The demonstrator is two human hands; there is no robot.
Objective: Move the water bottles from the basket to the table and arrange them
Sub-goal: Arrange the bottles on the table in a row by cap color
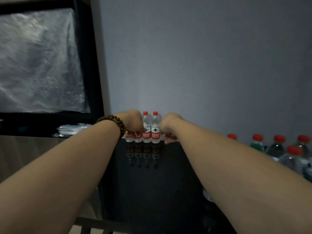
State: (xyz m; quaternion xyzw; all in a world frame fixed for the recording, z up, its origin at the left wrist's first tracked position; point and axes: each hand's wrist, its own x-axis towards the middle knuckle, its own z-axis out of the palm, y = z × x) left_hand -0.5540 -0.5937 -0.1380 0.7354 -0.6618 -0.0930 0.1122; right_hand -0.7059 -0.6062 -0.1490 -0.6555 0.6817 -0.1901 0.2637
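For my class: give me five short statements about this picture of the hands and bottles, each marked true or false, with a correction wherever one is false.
1. The row of bottles stands upright at the far edge of the table, by the wall. True.
2. Their caps are blue. False: they are red.
3. A bead bracelet sits on the left wrist. True.
4. Only one hand reaches the row. False: the left hand and right hand are at its two ends.
5. The dark table mirrors the row. True.

Bottles [147, 128] clear, red caps, red-white labels; table [152, 191] glossy black.
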